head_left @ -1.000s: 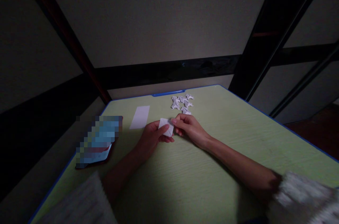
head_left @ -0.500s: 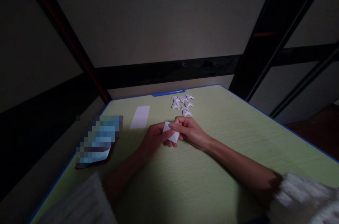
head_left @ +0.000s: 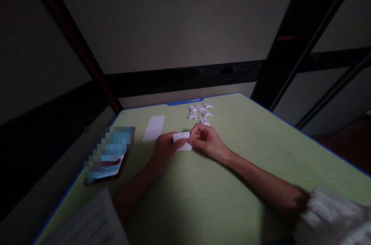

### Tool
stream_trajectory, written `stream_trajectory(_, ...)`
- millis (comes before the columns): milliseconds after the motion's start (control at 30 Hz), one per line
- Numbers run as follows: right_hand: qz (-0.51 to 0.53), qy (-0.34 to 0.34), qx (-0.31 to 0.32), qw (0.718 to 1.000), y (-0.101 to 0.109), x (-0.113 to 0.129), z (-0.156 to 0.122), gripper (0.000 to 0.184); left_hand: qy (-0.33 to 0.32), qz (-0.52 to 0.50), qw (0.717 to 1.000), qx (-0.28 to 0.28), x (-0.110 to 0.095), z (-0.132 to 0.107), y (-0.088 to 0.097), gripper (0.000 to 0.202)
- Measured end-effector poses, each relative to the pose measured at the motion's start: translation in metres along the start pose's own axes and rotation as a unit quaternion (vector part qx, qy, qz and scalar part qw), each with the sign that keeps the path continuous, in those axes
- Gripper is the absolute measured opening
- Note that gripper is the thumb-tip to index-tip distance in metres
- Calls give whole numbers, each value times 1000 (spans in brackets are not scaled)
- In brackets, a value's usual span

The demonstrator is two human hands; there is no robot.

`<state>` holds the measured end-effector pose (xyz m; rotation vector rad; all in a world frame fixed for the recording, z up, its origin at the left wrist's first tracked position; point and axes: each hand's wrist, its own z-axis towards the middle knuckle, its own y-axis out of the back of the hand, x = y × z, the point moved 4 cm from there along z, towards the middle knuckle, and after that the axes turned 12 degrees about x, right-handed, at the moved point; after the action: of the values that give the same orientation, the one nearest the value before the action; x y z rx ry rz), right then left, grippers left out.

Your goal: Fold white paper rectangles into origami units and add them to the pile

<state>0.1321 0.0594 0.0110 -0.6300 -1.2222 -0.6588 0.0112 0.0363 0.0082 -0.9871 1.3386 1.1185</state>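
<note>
Open tabletop (head_left: 278, 144) right of the hands (head_left: 213, 143), folded paper figures (head_left: 205, 113) just beyond

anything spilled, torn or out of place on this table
Only the tablet-like device at the left of the table looks odd: pixel blocks cover much of it. Otherwise nothing stands out: the paper sheet lies flat, the paper figures sit clustered, and the left hand holds the folded paper.

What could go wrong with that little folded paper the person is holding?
The paper is small and held up by the fingertips of the left hand and right hand, so a slip could leave a crooked crease. The right hand also appears very close to the nearest figure and might nudge it. And the scene is quite dim, so an uneven fold could be missed.
</note>
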Motion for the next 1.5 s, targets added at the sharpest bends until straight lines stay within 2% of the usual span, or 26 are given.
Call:
stream_trajectory(200, 12, 24, -18, 999, 0, 1, -1, 20, 20, -8, 997, 78, 2, 0, -6, 19)
stream_trajectory(300, 46, 10, -28, 999, 1, 0, 0, 18, 29, -42, 995, 83, 4, 0, -6, 18)
stream_trajectory(400, 149, -15, -64, 987, 8, -4, 0, 12, 41, -151, 987, 40, 6, 2, -1, 16)
stream_trajectory(500, 293, -63, -96, 949, 16, -9, 1, 9, 34, -274, 961, -13, 5, 4, 5, 11)
stream_trajectory(567, 368, -79, -127, 918, 22, -12, 0, 13, 28, -320, 946, -47, 4, 5, 8, 8)
stream_trajectory(633, 394, -76, -143, 905, 25, -12, 0, 15, 30, -326, 942, -73, 4, 5, 9, 8)
stream_trajectory(667, 388, -70, -144, 908, 25, -11, 0, 14, 30, -317, 945, -81, 4, 5, 9, 9)
stream_trajectory(733, 333, -45, -137, 932, 23, -8, 0, 12, 25, -281, 956, -84, 5, 5, 9, 7)
stream_trajectory(800, 238, -10, -127, 963, 19, -3, -1, 10, 12, -235, 969, -81, 6, 4, 8, 5)
stream_trajectory(867, 145, 24, -117, 982, 13, 2, -2, 11, -2, -187, 980, -72, 7, 3, 6, 11)
stream_trajectory(967, 40, 19, -84, 996, 5, 3, -2, 15, -13, -129, 990, -54, 7, 3, 4, 22)
stream_trajectory(1067, -32, 11, -75, 997, 5, 2, -1, 17, -11, -108, 993, -46, 7, 2, 2, 28)
stream_trajectory(1300, -37, -4, -85, 996, 7, 0, -1, 15, 23, -80, 996, -33, 2, 0, -4, 23)
stream_trajectory(1500, 67, 10, -103, 992, 7, -2, 0, 26, 16, -120, 993, -18, 4, 1, -5, 16)
